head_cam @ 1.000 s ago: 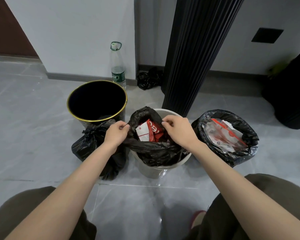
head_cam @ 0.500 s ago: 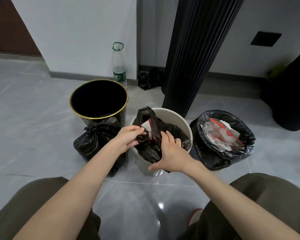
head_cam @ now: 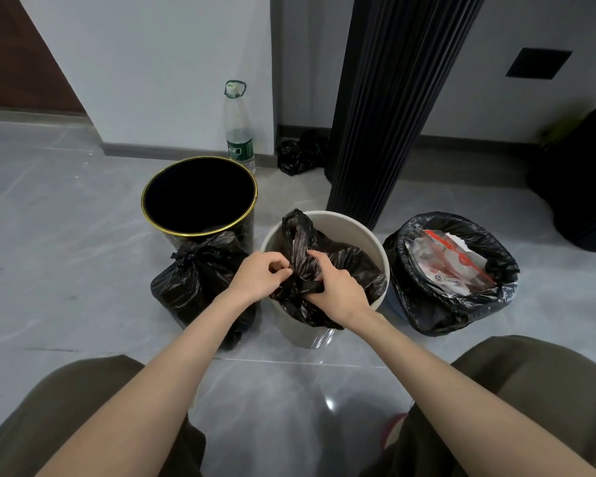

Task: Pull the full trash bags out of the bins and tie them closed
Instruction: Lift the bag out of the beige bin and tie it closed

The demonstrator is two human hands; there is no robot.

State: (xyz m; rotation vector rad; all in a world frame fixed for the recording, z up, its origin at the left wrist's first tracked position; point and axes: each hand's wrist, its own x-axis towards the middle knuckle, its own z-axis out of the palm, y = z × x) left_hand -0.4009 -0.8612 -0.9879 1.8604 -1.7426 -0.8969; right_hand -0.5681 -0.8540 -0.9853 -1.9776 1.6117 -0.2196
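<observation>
Three bins on the floor: the gold-rimmed black bin [head_cam: 200, 194] far left, a tied bag [head_cam: 193, 284] slumped against its front; the white bin [head_cam: 351, 225] in the middle; an open, stuffed liner [head_cam: 444, 311] on the right. The black trash bag [head_cam: 358, 266] sits inside the white bin, mouth gathered; left hand [head_cam: 260, 275] pinches a twisted strand; right hand [head_cam: 334, 287] curls round the bunched neck.

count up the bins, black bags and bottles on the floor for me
bins: 3, gold-rimmed bin, cream bin, right bin mostly covered by its bag
black bags: 4, tied bag, middle bag, open bag, crumpled bag by the wall
bottles: 1, bottle
total: 8
</observation>
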